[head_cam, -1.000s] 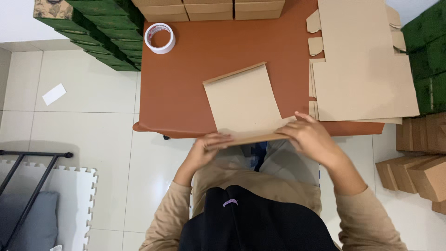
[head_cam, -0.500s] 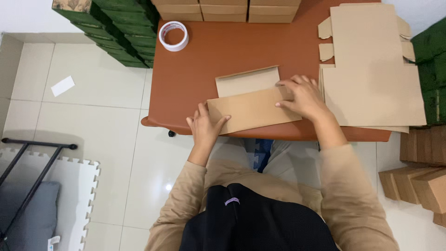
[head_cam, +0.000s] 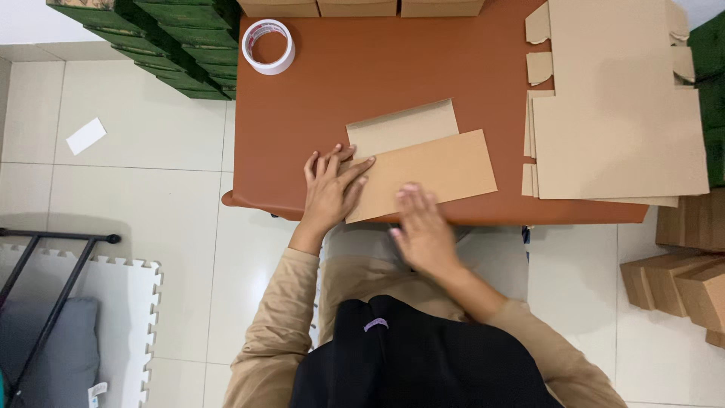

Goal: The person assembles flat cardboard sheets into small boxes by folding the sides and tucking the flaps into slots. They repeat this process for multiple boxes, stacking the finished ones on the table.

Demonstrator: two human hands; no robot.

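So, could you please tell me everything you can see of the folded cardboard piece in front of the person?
The folded cardboard piece is plain brown card, lying flat near the front edge of the reddish-brown table. One long panel is folded over a paler panel that shows behind it, and it sits slightly askew. The left hand presses flat on its left end; the right hand, blurred, covers its front edge. It lies apart from the stack of flat blanks to its right.

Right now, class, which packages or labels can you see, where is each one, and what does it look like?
Folded cardboard piece: table front, under the left hand, flat, tan.
Flat carton blanks: table right, stacked, tan.
Green boxes: floor, upper left, stacked.
Small brown boxes: floor, lower right.
Tape roll: table corner, white ring, printed core.
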